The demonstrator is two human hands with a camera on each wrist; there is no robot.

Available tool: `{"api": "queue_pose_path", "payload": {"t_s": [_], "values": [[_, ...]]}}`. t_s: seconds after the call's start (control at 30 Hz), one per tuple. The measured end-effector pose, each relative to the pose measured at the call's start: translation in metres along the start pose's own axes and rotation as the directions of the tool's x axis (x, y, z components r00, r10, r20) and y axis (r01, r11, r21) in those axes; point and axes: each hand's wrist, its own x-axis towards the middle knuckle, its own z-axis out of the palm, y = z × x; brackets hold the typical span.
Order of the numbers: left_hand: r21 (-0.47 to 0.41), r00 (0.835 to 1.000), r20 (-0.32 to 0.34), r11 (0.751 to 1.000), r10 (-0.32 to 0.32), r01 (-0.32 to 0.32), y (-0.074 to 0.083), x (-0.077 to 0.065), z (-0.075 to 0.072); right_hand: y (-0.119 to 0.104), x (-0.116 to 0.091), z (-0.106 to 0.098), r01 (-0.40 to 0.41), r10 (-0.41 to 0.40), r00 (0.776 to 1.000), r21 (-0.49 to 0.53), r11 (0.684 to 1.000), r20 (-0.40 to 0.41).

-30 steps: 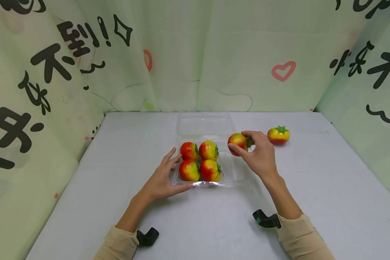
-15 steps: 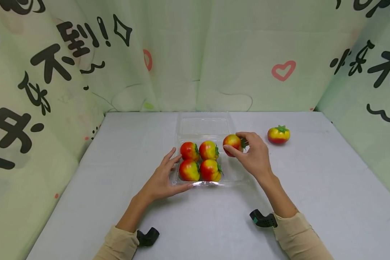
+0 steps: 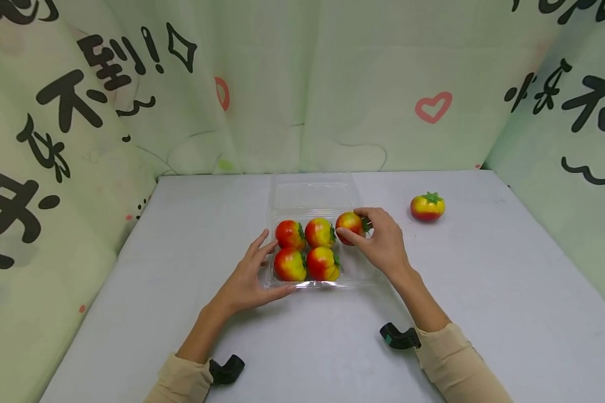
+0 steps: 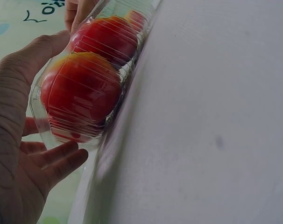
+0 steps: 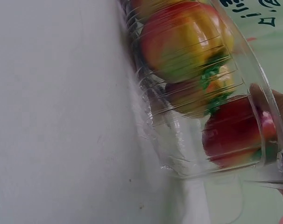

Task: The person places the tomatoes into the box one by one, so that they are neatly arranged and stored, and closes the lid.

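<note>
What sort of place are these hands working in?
Probably a curtained recording booth: printed pale green curtains on three sides of a white table, with black cameras on both wrists.

On the desk, toward the far edge: a clear plastic box, with hinged lid laid open. Inside: four glossy red-and-yellow fruits on their sides, two by two, green caps to the right. Held beside the far pair: a fifth fruit, likewise tipped. Near the desk's far right corner: a sixth fruit, upright.
</note>
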Motion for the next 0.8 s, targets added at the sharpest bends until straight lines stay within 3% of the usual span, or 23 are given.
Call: {"api": "queue_pose_path", "payload": {"t_s": [0.8], "values": [[-0.015,1.000,0.004,1.000,-0.011,0.011,-0.0010,0.0006,-0.0004,0.0073,0.0024,0.0097,-0.064,0.069,0.991,-0.052,0.997,0.111]]}}
